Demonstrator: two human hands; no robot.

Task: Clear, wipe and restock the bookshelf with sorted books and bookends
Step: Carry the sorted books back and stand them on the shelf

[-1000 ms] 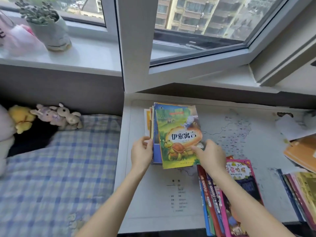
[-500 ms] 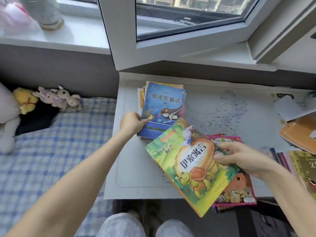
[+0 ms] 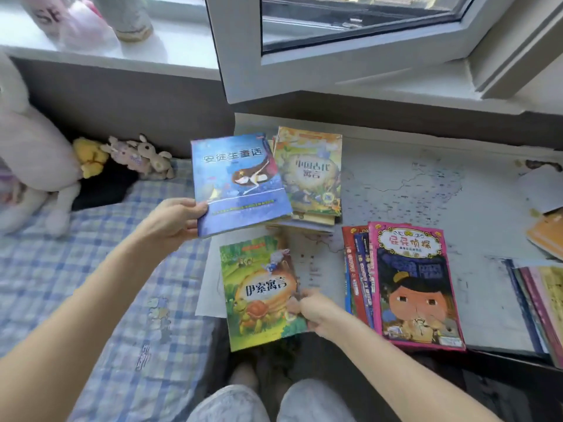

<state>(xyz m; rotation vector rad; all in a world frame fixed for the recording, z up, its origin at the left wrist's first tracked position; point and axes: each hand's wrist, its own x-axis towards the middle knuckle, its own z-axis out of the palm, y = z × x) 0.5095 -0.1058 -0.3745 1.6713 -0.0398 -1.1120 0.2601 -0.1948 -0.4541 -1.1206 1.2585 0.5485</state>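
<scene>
**Item 1. blue storybook**: cover up and tilted, raised off the desk. The left hand grips its lower left corner, thumb on the cover and fingers beneath. Its left edge juts past the desk's left side over the bed, and its right edge overlaps the back stack.

**Item 2. green tortoise book**: cover up at the desk's near left corner, its lower part overhanging the front edge. The right hand pinches its right edge low down, fingers curled round it.

**Item 3. back stack**: topped by a yellow-green cover, it lies at the back left of the desk, close to the wall.

**Item 4. pink-bordered stack**: fanned, with its lower edge at the desk's front edge. Only a narrow strip of bare map mat parts it from the green tortoise book (the right hand sits in that strip).

**Item 5. right-hand piles**: these lie with an orange book and are cut off by the frame.

**Open room:** a wide stretch of bare map mat lies between the back stack and the right-hand piles.

**Adjoining:** the bed, in a checked cover, is flush with the desk's left side, with plush toys at its far end.
</scene>
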